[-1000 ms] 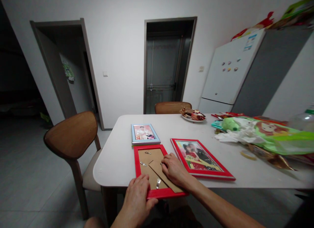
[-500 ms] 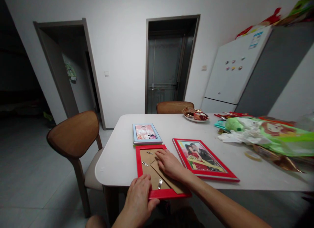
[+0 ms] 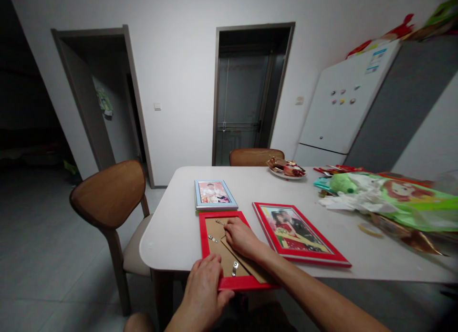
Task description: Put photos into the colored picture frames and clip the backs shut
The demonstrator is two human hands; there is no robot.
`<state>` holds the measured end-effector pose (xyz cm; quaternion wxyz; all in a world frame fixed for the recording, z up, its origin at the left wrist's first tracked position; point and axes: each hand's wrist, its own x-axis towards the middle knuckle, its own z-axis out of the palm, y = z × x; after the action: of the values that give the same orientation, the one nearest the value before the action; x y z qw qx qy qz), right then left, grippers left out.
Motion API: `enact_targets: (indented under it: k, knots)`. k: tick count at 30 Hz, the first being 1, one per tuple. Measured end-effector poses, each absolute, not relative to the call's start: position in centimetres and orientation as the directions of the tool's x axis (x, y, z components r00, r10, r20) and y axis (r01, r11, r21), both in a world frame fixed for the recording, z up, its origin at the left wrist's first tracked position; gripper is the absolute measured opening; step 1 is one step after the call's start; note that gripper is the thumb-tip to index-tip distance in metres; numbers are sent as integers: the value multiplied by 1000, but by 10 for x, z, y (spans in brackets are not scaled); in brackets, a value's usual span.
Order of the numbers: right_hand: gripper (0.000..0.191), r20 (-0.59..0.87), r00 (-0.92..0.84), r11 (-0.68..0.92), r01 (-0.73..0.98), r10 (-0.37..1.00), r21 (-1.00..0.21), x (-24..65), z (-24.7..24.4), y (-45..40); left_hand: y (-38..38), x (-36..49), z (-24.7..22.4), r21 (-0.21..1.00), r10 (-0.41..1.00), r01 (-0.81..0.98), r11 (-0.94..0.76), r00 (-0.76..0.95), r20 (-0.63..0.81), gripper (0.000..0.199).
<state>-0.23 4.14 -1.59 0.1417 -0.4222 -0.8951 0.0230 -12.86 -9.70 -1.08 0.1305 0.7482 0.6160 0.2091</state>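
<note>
A red picture frame (image 3: 205,236) lies face down at the table's front edge, showing its brown backing board (image 3: 226,255) and several small metal clips (image 3: 234,268). My left hand (image 3: 203,282) grips the frame's near left corner, thumb at the front edge and fingers over the side. My right hand (image 3: 241,237) rests over the backing with curled fingers, the fingertips at the clip (image 3: 219,222) near the far edge. That hand and its forearm hide the frame's right side. To the right, a second red frame (image 3: 307,258) lies face up with a couple's photo.
Behind the face-down frame lies a light blue photo frame (image 3: 216,208). A plate (image 3: 298,177) with wrapped items stands at the table's back. Green and white plastic packaging (image 3: 379,193) and a tape roll (image 3: 370,230) lie at the right. A wooden chair (image 3: 110,193) stands left of the table.
My right fingers have drawn in and curled more tightly by the far clip. My left hand keeps its grip on the frame's corner. The view has shifted slightly.
</note>
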Motion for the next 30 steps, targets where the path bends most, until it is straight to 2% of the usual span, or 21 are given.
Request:
enact_targets:
  k: [13, 23, 30]
  knots:
    - [25, 220, -705, 736, 667, 674, -120, -26, -13, 31, -96, -129, -12, 419, 973, 880, -222, 172, 155, 52]
    - [24, 222, -693, 726, 670, 686, -153, -44, -10, 34, -95, -131, -15, 410, 966, 878, -245, 186, 179, 54]
    - [20, 271, -768, 815, 537, 580, -218, -32, -12, 21, -97, -134, -14, 426, 972, 876, -225, 169, 166, 56]
